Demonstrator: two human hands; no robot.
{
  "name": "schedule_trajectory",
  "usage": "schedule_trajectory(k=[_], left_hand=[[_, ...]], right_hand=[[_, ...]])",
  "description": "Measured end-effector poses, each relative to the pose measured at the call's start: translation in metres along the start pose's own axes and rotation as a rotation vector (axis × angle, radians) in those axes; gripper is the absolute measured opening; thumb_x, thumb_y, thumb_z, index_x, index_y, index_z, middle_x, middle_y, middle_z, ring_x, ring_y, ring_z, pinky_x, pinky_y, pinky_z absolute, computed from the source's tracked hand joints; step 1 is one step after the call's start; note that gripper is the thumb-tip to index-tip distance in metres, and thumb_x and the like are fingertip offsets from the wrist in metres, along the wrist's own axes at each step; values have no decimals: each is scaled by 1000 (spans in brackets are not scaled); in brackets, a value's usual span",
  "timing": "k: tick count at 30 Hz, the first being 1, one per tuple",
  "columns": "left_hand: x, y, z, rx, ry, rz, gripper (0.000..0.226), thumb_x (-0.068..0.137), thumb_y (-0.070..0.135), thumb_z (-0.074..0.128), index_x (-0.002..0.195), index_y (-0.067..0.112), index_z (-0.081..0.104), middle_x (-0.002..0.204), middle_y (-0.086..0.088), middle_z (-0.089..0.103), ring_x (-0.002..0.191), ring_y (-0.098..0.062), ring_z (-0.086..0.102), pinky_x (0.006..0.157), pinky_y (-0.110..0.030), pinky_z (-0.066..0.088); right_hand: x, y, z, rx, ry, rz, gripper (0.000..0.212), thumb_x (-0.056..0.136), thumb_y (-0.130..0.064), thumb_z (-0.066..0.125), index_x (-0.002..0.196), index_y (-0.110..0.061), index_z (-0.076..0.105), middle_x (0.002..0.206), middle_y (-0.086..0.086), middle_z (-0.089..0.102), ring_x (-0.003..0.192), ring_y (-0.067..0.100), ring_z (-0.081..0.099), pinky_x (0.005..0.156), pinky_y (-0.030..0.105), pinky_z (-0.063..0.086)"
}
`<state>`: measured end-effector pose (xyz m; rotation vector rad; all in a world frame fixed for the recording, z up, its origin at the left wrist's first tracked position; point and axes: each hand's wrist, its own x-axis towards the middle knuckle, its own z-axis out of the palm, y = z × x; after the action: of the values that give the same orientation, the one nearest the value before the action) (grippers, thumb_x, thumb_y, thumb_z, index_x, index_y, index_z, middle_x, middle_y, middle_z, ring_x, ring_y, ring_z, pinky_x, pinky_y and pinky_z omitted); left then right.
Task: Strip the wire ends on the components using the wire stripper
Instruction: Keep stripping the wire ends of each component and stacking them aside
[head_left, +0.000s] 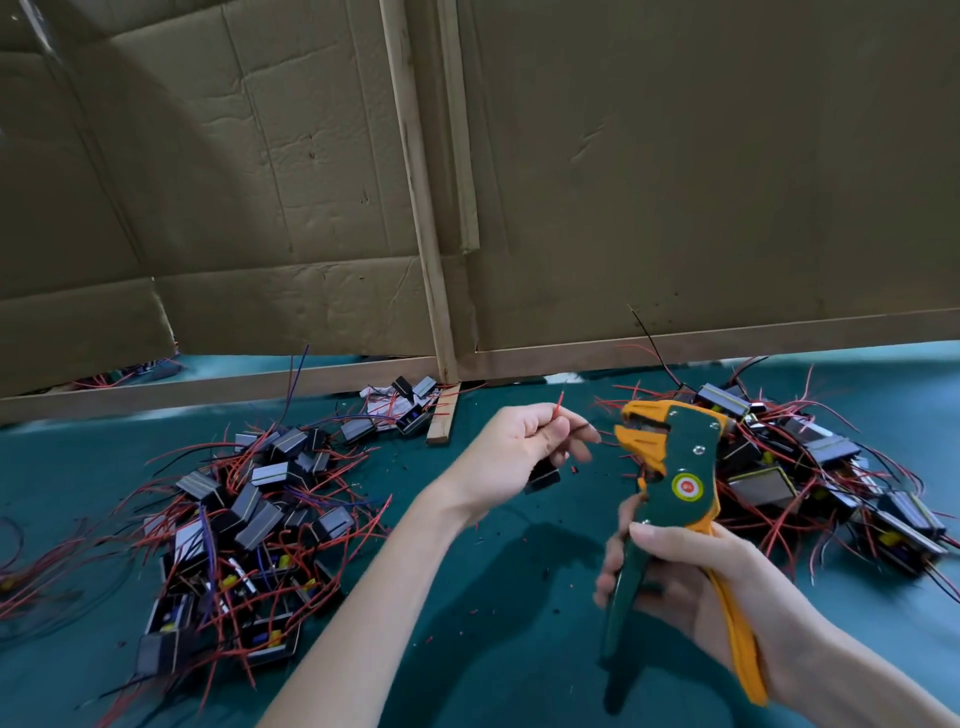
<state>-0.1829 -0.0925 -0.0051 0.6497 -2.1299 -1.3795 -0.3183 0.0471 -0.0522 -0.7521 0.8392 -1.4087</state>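
Note:
My right hand (691, 587) grips the handles of a green and orange wire stripper (670, 467), held upright with its orange jaws pointing left. My left hand (511, 452) is closed on a small black component (541, 477) that hangs under the palm. Its fingers pinch the component's wires: a red wire (559, 402) sticks up above the fingers, and a dark wire end (584, 428) points right, a short gap from the stripper's jaws.
A pile of black components with red wires (249, 525) lies on the teal table at the left, another pile (810, 467) at the right behind the stripper. A cardboard wall on a wooden frame (441, 312) closes the back. Bits of insulation litter the cloth.

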Motion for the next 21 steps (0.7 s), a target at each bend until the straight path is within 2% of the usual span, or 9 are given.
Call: schedule_trajectory(k=[3,4,6,9,14,18,21], left_hand=[[3,-5,-1,76,97,60,26,101,14,46,104,31,65,87,-12,61,71,-2,54,83,-21,47],[3,-5,-2,108,128,87,26,100,14,49,105,33,64,82,-9,59,71,0,56,84,-22,47],[3,-3,-4,69,147,110,22,95,11,57,104,30,66,72,1,59,64,-1,59,76,-24,49],[1,6,-8,-48,113,129,11,87,9,68,90,19,65,66,4,63,55,-12,62,56,-29,53],[-2,14,-11,113,143,185,9,85,11,71,80,15,65,66,11,64,57,-12,63,61,-23,51],[-4,20,-11,93,68,181,7,89,12,67,84,16,64,66,12,61,55,-11,55,59,-20,47],[-5,23,-13,58,56,184,7,90,13,66,84,16,67,70,6,61,57,-9,50,59,-18,43]], right_hand=[[6,-2,-11,9,-10,-39,29,55,-9,84,80,-6,70,77,25,60,69,40,65,68,47,57],[7,-4,-14,5,-9,-49,37,50,-12,89,82,-5,70,78,25,61,71,40,65,69,48,57],[8,-5,-17,0,-5,-50,45,46,-17,93,84,-5,70,78,25,62,72,41,65,70,49,56],[7,-6,-18,-22,-23,-62,39,52,-15,87,86,-5,69,80,26,61,73,42,65,71,50,56],[6,-9,-17,-46,-87,-66,44,54,-19,91,88,-4,67,81,28,60,74,44,63,73,52,54],[5,-8,-14,-77,-116,-41,45,53,-20,93,86,-3,68,79,29,61,73,44,64,72,51,55],[5,-7,-13,-91,-118,-25,47,50,-20,94,85,-4,69,79,30,61,72,44,64,71,51,55]])
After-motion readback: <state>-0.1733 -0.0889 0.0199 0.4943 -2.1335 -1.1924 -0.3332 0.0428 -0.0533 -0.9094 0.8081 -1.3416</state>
